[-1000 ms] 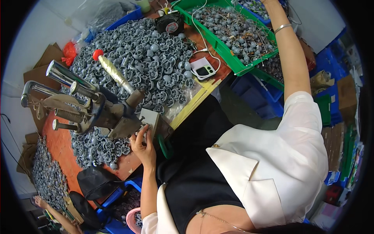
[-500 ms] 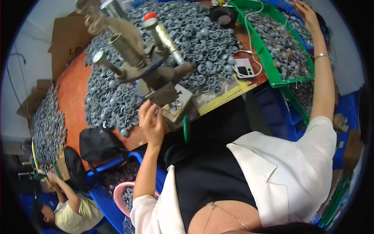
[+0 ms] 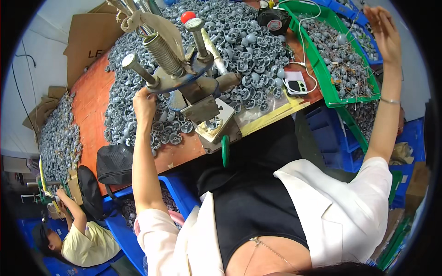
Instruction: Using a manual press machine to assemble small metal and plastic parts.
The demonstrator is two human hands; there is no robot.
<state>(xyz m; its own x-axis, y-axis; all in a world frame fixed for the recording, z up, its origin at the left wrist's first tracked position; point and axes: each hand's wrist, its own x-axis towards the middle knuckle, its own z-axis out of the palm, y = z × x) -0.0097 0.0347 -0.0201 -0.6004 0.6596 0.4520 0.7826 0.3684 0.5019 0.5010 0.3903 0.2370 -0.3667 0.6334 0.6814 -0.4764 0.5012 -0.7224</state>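
Among the grey plastic half-round caps (image 3: 129,110) heaped on the table is my left hand (image 3: 144,105), beside the metal hand press (image 3: 184,85). Its fingers are bent and drawn together, their tips partly hidden by the press and caps; anything between them is not visible. On the press base, below the ram, rests a pale block (image 3: 215,126) with a small grey piece in it. My right hand (image 3: 386,34) is raised at the far right, near the green tray (image 3: 328,87), fingers stretched out and nothing seen in them.
A green ring-shaped handle (image 3: 225,151) hangs off the table's front edge. A small fan (image 3: 273,20) and a white device (image 3: 295,83) with a cable lie right of the heap. A black bag (image 3: 115,164) sits left. A co-worker (image 3: 87,241) is at the lower left.
My left hand has moved left and away from the press block to the heap of caps. My right hand has shifted right and slightly nearer, its fingers still stretched.
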